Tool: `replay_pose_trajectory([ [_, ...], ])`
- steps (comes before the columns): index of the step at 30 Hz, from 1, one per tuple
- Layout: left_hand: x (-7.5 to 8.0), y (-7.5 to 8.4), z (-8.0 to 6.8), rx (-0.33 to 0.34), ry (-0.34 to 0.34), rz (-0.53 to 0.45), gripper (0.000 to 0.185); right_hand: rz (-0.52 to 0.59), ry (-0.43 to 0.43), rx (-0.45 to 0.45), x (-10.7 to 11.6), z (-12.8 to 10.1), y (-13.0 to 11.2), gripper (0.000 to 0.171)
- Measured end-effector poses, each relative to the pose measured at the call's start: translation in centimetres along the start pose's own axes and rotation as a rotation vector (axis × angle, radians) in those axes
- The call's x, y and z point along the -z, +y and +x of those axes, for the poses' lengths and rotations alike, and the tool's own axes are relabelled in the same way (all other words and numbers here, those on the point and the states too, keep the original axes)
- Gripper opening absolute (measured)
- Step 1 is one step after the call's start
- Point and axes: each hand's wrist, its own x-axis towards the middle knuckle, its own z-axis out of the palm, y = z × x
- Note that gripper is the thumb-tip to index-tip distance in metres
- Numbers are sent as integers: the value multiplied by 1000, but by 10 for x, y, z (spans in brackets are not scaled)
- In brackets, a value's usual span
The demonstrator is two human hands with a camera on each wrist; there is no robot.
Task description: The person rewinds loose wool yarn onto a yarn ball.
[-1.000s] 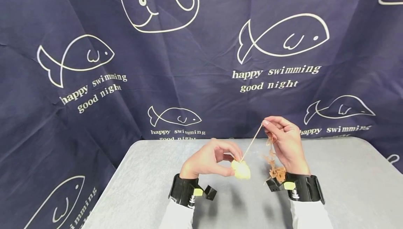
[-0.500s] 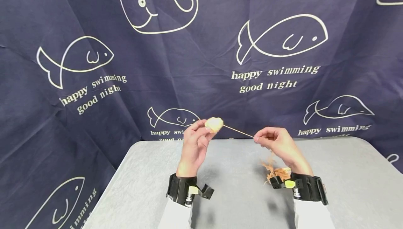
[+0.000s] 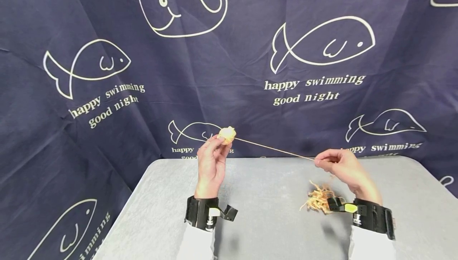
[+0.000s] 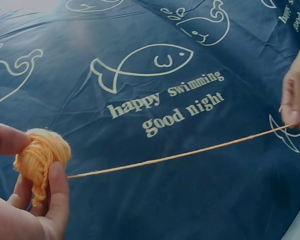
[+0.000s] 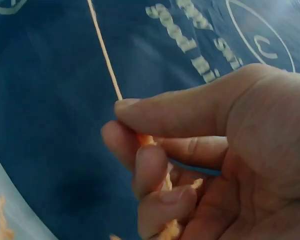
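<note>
A small ball of orange-yellow yarn [image 3: 227, 134] is held up above the far table edge. My left hand [image 3: 211, 166] pinches it between thumb and fingers; the wound strands and a short hanging twist show in the left wrist view. From the ball a taut strand of yarn [image 4: 175, 156] runs rightward to my right hand [image 3: 345, 170]. There the thumb and index finger pinch it, and in the right wrist view more yarn [image 5: 168, 227] trails through the curled fingers. Below this hand, a tangled heap of loose yarn [image 3: 319, 199] lies on the table.
The grey table [image 3: 264, 220] has rounded far corners. Right behind it hangs a dark blue cloth [image 3: 214, 81] printed with white fish, whales and lettering. Each wrist wears a black strap [image 3: 202, 213] with a small camera mount.
My left hand has risen and moved left with the ball. My right hand first came down and left, then moved right; the strand between them is longer, and the heap shows more fully.
</note>
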Motion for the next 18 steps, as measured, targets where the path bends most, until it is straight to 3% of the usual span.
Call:
replay_pose_trajectory([
  [6,7,9,5,-37,82,-2,15,-118,31,-130,17,-8,14,25],
  [12,18,23,10,-101,171,-1,14,-281,133,-249,33,-12,27,26],
  [15,21,28,11,-113,175,15,14,-356,139,-285,37,-13,30,27],
  [18,18,29,9,-81,138,54,14,-320,75,-258,33,-12,33,30],
])
